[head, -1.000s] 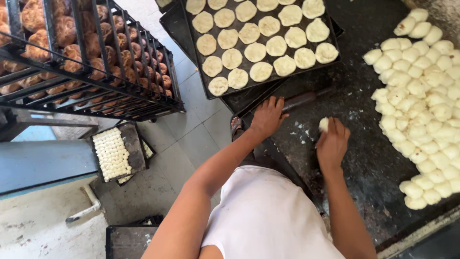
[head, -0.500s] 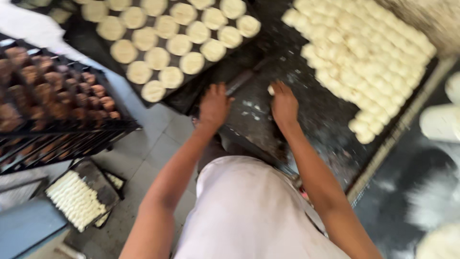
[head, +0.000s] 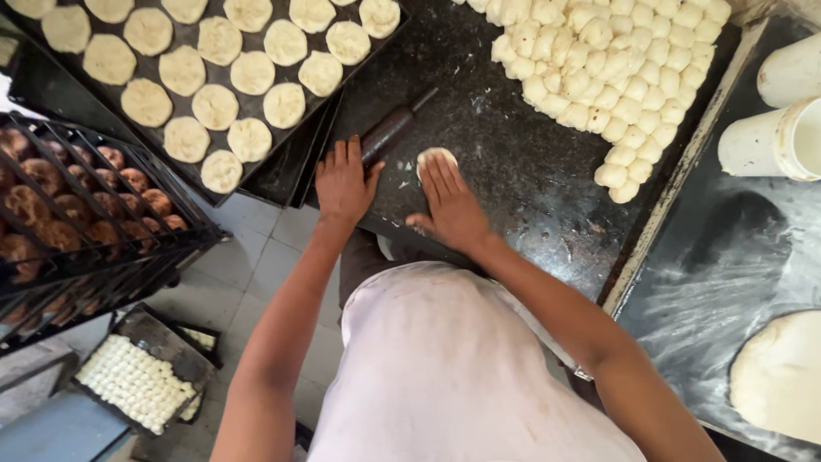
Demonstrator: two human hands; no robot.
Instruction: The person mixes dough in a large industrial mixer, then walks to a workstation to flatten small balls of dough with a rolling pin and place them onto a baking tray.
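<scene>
The right hand (head: 451, 201) has flattened from cupping onto the dough piece (head: 434, 157), fingers spread, pressing it near the dark worktop's (head: 513, 162) front edge. The left hand (head: 344, 180) rests open, touching the rolling pin (head: 392, 130) beside the tray (head: 295, 162) of discs.

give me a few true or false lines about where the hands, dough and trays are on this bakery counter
1. The right hand lies flat on a piece of dough. True.
2. The left hand grips a knife. False: it rests on the counter beside a dark rolling pin.
3. The tray on the left holds flattened dough rounds. True.
4. The small dough balls are piled in a bowl. False: they sit packed together on the dark counter.
5. White buckets stand at the right edge. True.
</scene>
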